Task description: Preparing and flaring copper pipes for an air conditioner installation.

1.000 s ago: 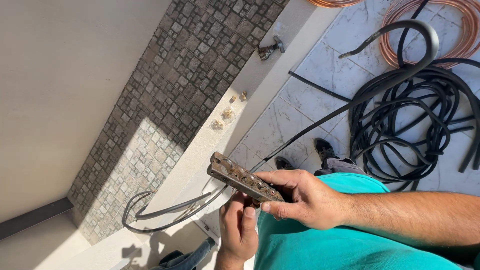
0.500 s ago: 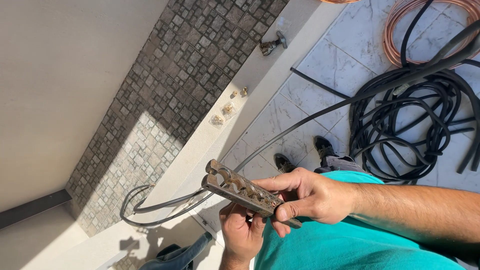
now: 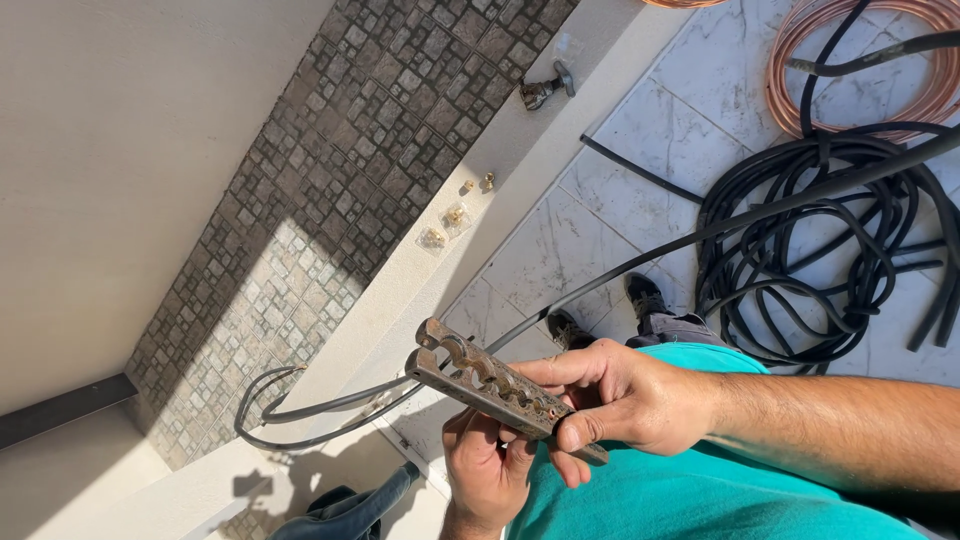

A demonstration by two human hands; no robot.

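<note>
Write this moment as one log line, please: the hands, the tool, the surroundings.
right hand: grips flaring bar | left hand: supports bar from below | nearby: black hose coil, copper tube coil, on tiled floor

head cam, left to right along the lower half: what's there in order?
Loop of dark cable at the wall → rusty hinged flaring bar with the left hand under it → right hand gripping the bar's near end → teal shirt → coil of black hose on the marble floor.
</note>
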